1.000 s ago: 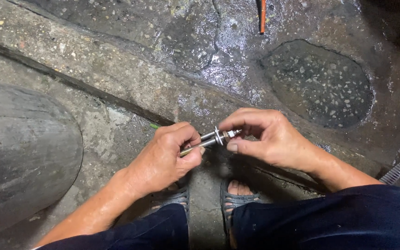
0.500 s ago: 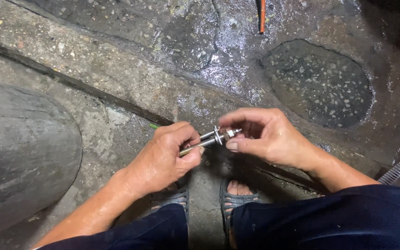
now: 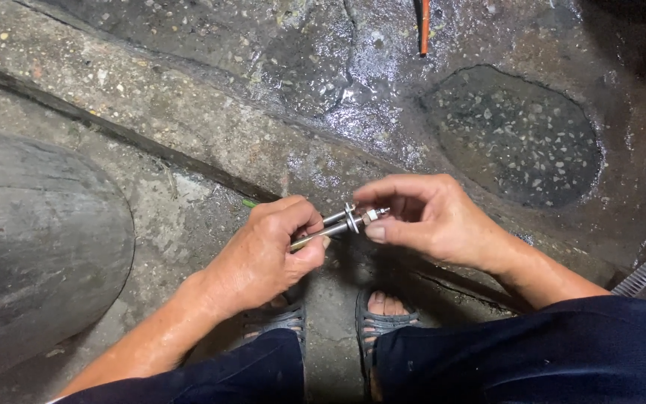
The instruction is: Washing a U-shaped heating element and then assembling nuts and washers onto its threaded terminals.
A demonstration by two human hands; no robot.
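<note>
My left hand [image 3: 263, 251] grips the bolt [image 3: 323, 230] by its sleeve to steady it, while my right hand [image 3: 431, 221] pinches the nut [image 3: 368, 216] at its tip.

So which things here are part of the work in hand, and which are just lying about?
In hand:
left hand gripping the metal bolt
right hand pinching the nut and washer end

Lying about:
orange rod
grey comb-like piece
dark rounded block

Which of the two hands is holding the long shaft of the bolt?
The left hand grips the bolt shaft; the right hand only pinches its threaded end.
</note>
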